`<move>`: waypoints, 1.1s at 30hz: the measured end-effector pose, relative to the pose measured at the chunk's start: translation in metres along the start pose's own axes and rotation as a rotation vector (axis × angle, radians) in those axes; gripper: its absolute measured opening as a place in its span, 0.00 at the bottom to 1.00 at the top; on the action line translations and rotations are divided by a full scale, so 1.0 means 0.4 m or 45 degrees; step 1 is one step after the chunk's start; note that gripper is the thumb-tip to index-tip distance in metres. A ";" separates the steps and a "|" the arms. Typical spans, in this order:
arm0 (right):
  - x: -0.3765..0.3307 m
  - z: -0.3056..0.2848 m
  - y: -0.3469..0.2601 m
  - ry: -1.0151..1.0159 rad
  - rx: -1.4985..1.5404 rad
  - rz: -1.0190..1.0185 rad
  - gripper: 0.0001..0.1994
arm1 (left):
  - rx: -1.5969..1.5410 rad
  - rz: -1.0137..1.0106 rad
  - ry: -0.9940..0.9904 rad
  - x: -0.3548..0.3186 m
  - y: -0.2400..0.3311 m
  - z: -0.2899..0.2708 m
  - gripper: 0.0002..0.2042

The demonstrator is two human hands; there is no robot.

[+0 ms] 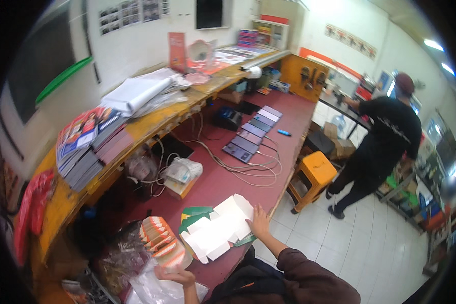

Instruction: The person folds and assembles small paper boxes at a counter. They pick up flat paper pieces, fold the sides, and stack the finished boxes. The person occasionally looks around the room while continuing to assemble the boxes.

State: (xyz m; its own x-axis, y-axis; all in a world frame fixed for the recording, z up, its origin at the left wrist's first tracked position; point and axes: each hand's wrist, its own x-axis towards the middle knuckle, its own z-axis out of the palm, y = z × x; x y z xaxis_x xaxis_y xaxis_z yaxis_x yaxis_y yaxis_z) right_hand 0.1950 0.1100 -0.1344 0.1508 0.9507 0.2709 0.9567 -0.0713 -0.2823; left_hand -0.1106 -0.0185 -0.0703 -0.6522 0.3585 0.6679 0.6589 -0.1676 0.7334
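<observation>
My left hand [175,276] grips a fanned stack of small orange-and-white cards or flat cartons [159,242] near the desk's front edge. My right hand [260,223] lies flat, fingers spread, on the right side of an unfolded white cardboard box blank [218,228]. The blank rests on the dark red desk [218,182], on top of green flat pieces [195,214].
A row of dark phones [252,133] with tangled white cables [238,167] lies farther up the desk. A wooden shelf holds brochure stacks [86,144] and papers [137,93]. A yellow stool [314,175] stands on the white tiled floor; a person in black [385,147] stands beyond it.
</observation>
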 end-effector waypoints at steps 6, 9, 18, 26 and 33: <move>-0.026 -0.028 -0.007 -0.244 0.112 -0.068 0.18 | -0.375 0.238 -1.627 -0.055 0.151 0.180 0.22; 0.003 -0.074 -0.040 -0.227 0.577 0.343 0.12 | 0.372 0.293 -2.003 -0.138 0.122 0.244 0.24; -0.092 -0.260 -0.206 0.156 1.040 -0.381 0.19 | -0.737 -0.350 -1.618 -0.116 0.214 0.304 0.20; -0.032 -0.475 -0.165 0.226 1.376 -0.002 0.03 | -0.713 -0.306 -1.112 0.104 0.407 0.245 0.07; -0.065 -0.567 -0.223 0.628 0.939 -0.423 0.07 | -1.128 -0.740 -1.323 0.112 0.519 0.217 0.11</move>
State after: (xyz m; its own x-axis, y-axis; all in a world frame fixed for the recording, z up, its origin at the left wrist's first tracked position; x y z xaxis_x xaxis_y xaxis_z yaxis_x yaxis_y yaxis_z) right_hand 0.1624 0.0230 0.0925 0.1485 0.6414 0.7527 0.5961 0.5493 -0.5857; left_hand 0.0296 0.0423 0.1010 0.0672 0.9858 0.1538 -0.2805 -0.1293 0.9511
